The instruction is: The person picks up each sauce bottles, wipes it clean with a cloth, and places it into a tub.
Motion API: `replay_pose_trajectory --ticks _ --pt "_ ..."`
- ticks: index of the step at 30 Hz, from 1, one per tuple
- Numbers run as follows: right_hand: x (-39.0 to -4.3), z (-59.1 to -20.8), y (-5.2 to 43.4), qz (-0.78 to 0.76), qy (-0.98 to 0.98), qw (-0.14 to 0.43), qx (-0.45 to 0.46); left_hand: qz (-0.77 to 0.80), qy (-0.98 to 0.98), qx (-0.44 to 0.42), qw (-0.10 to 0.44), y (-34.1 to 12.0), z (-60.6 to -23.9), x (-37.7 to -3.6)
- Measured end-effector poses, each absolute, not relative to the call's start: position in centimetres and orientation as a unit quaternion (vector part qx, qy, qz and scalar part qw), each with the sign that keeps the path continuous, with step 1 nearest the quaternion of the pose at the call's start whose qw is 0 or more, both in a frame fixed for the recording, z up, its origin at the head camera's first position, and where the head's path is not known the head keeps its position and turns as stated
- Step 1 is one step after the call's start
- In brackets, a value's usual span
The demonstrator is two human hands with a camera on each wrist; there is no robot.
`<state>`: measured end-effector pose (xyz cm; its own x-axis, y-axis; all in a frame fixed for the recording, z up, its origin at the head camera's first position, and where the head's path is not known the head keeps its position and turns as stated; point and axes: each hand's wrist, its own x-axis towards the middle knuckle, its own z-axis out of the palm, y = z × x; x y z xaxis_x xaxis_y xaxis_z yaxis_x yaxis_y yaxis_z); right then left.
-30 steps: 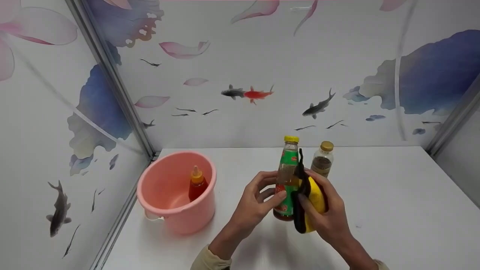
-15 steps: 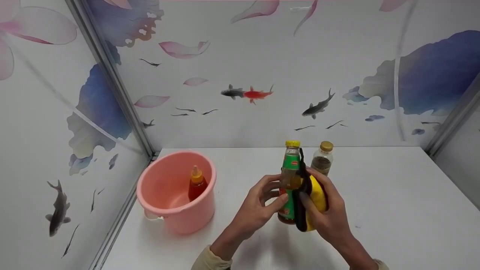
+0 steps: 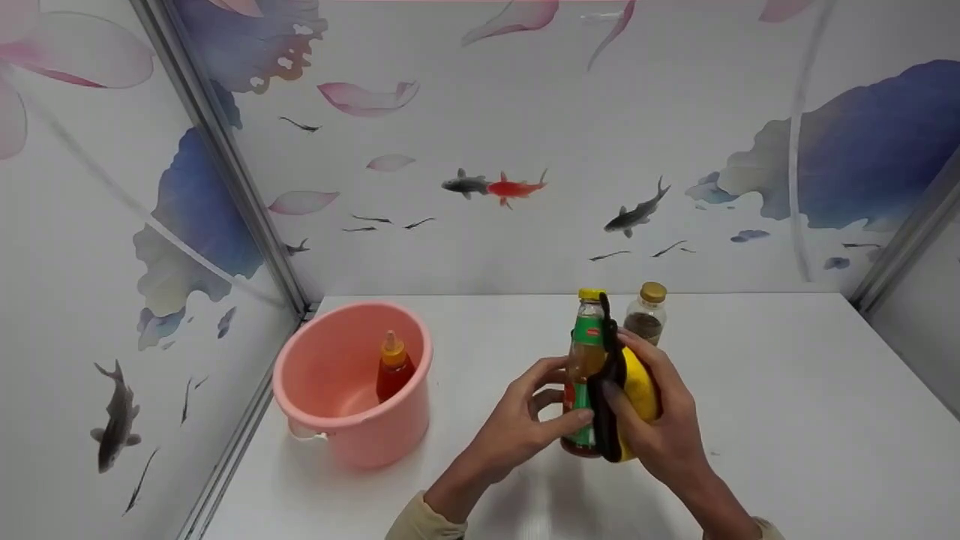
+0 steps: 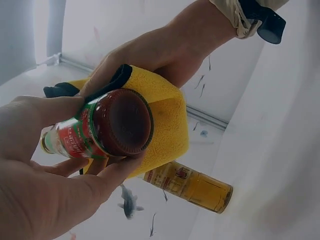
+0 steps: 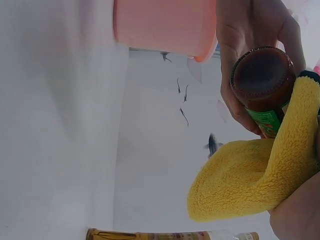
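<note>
A glass sauce bottle [image 3: 589,330] with a yellow cap and green and red label is held upright above the table. My left hand [image 3: 517,424] grips its lower left side, the thumb across the label; the left wrist view shows its dark base [image 4: 124,122]. In my right hand [image 3: 664,420] is a yellow cloth [image 5: 240,180] with black edging, folded and pressed against the bottle's right side. The black edge hides part of the label in the head view. Behind the right hand stands another bottle [image 3: 645,315] with a gold cap, its lower part hidden there.
A pink bucket [image 3: 352,442] stands on the white table [image 3: 810,420] to the left. Inside it is a squeeze bottle [image 3: 394,371] with a yellow nozzle cap and dark red contents. Patterned white panels rise behind and to the left.
The sauce bottle has shifted slightly right and down, and my left hand has moved right with it. My right hand keeps the cloth against the bottle, almost in place. Bucket and gold-capped bottle are unmoved.
</note>
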<state>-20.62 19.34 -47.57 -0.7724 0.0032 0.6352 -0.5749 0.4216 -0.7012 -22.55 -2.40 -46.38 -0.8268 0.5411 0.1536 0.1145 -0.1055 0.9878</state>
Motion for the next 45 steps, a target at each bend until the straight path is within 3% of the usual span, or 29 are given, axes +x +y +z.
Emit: replay_pose_trajectory --ticks 23,37,45 --pt "-20.8 -47.2 19.8 0.497 -0.801 0.277 0.189 0.690 0.651 0.259 0.181 -2.7 -46.3 -22.8" --pt "-20.4 -47.3 18.7 0.509 -0.801 0.251 0.193 0.745 0.624 0.216 0.091 -3.5 -45.6 -23.1" --pt "-20.3 -47.5 18.6 0.506 -0.799 0.255 0.201 0.748 0.623 0.211 0.082 -3.6 -45.2 -23.2"
